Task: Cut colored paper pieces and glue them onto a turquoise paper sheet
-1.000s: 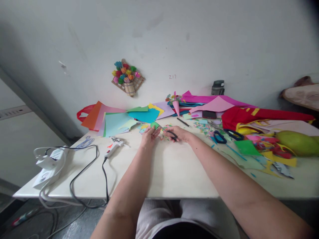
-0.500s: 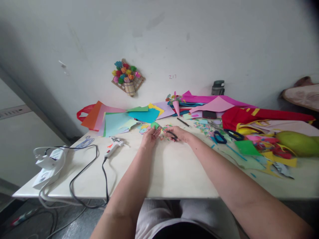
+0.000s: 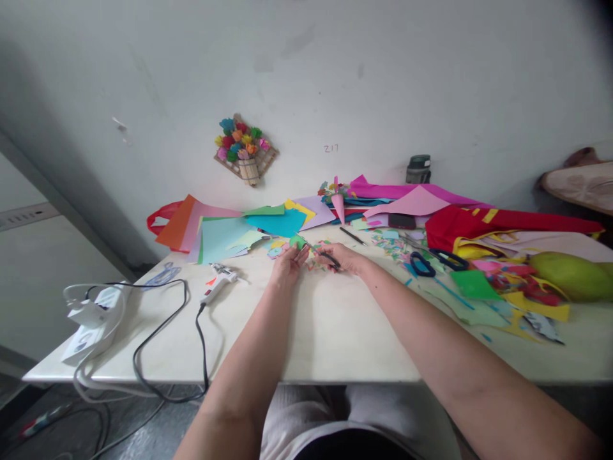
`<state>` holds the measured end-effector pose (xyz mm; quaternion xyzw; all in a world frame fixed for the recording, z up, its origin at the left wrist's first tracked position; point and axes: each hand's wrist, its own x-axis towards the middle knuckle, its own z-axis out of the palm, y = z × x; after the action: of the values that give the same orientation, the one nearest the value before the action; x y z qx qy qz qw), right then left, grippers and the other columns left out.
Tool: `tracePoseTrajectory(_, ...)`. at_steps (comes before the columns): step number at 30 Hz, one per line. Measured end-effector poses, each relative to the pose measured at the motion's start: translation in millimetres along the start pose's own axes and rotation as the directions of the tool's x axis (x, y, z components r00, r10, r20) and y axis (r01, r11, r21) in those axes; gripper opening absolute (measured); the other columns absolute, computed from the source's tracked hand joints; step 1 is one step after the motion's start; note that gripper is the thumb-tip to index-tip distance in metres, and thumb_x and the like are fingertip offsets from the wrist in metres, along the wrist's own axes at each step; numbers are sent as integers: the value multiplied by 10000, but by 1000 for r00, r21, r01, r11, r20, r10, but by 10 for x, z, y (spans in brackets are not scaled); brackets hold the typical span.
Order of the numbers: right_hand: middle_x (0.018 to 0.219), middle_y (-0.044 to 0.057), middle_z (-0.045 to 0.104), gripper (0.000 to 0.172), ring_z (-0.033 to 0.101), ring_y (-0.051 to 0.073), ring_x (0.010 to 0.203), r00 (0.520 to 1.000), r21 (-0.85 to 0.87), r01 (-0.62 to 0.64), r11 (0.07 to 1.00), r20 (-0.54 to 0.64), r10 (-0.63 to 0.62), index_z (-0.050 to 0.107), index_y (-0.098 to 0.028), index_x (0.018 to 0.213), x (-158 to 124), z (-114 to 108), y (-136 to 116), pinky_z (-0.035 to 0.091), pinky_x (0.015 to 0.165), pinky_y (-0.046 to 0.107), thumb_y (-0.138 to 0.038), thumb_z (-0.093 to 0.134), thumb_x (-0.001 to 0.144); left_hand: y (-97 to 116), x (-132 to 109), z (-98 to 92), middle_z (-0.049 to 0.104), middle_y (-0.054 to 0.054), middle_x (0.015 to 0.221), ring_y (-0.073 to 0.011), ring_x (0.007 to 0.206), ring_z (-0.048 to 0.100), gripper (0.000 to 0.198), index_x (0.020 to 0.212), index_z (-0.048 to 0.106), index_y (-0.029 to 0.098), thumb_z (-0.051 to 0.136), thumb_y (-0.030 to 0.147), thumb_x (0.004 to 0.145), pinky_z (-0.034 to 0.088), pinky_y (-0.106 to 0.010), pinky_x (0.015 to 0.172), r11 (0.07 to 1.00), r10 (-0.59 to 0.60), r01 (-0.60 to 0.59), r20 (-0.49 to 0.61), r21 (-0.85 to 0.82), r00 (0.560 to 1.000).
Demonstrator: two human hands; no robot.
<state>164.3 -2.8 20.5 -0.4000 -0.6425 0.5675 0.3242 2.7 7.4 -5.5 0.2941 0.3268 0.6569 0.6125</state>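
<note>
1. Left hand [image 3: 286, 263]: fingers almost closed, narrow pinch on a small green paper piece [image 3: 297, 241] at the fingertips, above the far middle of the table [image 3: 335, 332].
2. Right hand [image 3: 345, 257]: curled closed around black-handled scissors [image 3: 330, 258], with the tips pointing toward the green paper piece.
3. The paper is thin, matte and angular. The tabletop is pale and smooth. Coloured scraps [image 3: 397, 246] lie just to the right, and a white glue gun [image 3: 219, 281] lies to the left.
4. Against half a second ago, the hands, paper and scissors are in the same place, with no visible shift.
</note>
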Motion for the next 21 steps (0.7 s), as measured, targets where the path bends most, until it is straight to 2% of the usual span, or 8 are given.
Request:
tracePoseTrajectory(10,399,-72,419,233,370,58,316,1000,48,10,999,15,-11,503,-157,691,68,-17,70,254,310,173,-366,607,684,-2,15,-12,648,-24,730,-159,784,647,92,735,562,161,643,147,694,523,-258,694,1000,-3,3,-4,13,1000)
tracePoseTrajectory(16,395,-71,402,288,358,53,301,999,91,2,996,34,-5,469,-167,646,128,-29,130,250,284,172,-419,596,699,4,11,-5,650,-29,714,-151,744,649,33,724,575,149,582,117,725,521,-247,678,999,-24,24,-19,-21,1000)
tracePoseTrajectory(21,398,-78,416,249,362,52,313,999,1,14,1000,30,-14,487,-162,690,85,-16,90,270,283,159,-336,663,654,5,16,-18,658,-57,762,-164,761,653,32,743,575,136,595,136,718,516,-263,705,1000,-25,25,7,17,1000)
